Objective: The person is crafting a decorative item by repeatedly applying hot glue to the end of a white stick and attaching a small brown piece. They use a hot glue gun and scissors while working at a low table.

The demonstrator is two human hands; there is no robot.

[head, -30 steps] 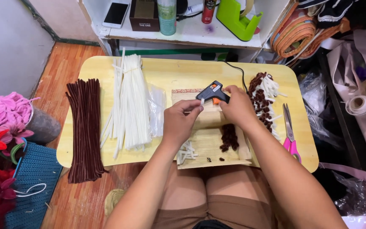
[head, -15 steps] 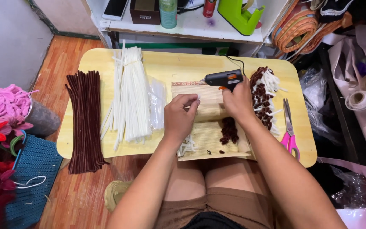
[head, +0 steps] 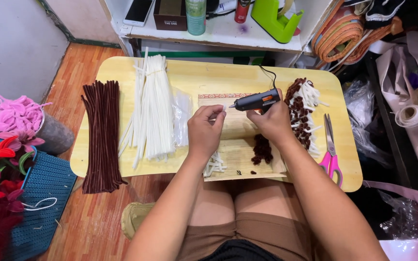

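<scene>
1. Glue gun (head: 256,101): rigid, light plastic, over the mat (head: 240,145) on the bench (head: 209,77); right hand (head: 272,121) clenched on its handle, the sensible hold, clear of the nozzle.
2. White stem piece (head: 223,109): thin, bendy, featherlight; left hand (head: 205,131) pinches it by the nozzle.

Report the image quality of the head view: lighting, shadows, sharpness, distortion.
Head view: even, soft light; faint shadows under the left hand and the right hand holding the glue gun; table sharp; wide-angle bending at the edges; small white piece at the left fingertips too tiny to resolve.
</scene>
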